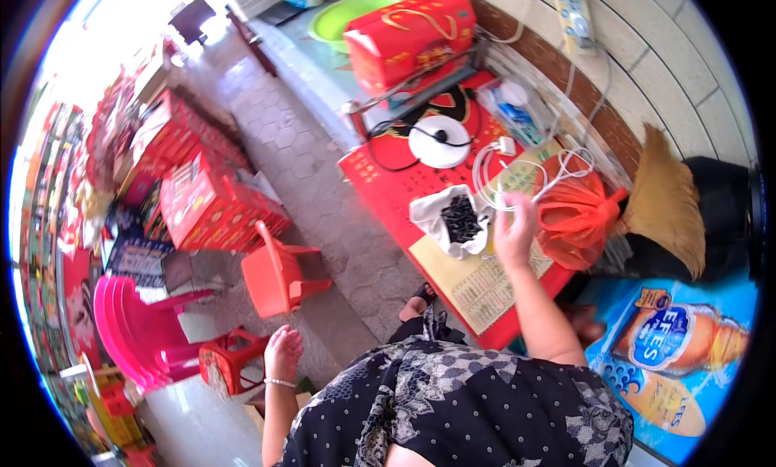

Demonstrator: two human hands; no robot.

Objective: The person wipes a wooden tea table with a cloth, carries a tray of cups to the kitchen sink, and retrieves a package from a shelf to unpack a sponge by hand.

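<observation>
My right hand (516,231) reaches over the red table, its fingers pinched at a loop of white cable (482,172); the exact grip is blurred. Just left of it sits a white cloth bag (428,212), open at the top, with small dark pieces (461,219) inside. To its right lies a knotted, translucent red plastic bag (575,225). My left hand (283,355), with a bracelet on the wrist, hangs low beside a red stool (234,360). Its fingers are stretched out and it holds nothing.
A round white disc with a black cord (439,148) and a red gift box (412,39) are farther back on the table side. A straw broom (667,200) leans at the right. Orange (271,277) and pink (129,330) plastic chairs and red cartons (214,200) stand left.
</observation>
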